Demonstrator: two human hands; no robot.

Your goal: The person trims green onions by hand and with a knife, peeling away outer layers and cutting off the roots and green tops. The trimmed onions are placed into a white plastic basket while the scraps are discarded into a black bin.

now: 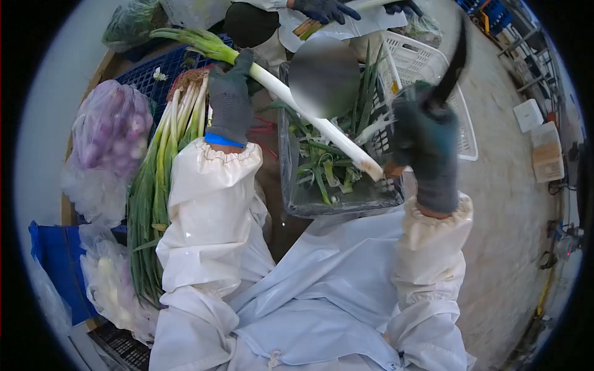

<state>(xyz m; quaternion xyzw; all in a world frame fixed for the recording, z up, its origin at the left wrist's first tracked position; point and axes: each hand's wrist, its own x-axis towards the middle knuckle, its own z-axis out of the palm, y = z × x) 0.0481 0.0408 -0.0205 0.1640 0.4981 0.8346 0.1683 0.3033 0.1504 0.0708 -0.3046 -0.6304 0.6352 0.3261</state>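
**Leek held over the bin, knife raised**

I see my white apron [322, 297] and sleeves filling the 6 o'clock half. Grey bin [346, 201] at centre, with green trimmings inside. White crate [427, 68] just behind it toward 1 o'clock. Blue crate [151, 74] at 11 o'clock; a stack of leeks [158, 185] runs from it down to 8 o'clock. Bag of purple onions [111, 130] at 9 o'clock, another clear bag [111, 284] at 7 o'clock.

My left hand [230, 99], grey glove, is closed around one leek [291, 102] near its green end; the leek slants from 11 o'clock down to centre, cut white end over the bin. My right hand [424, 148], gloved, is clenched on the handle of a dark knife [455, 62], blade pointing up toward 1 o'clock, blurred. The right hand sits just beside the leek's cut end; can't tell if touching.

At 12 o'clock another person's gloved hand [322, 9] holds a stalk over white paper.
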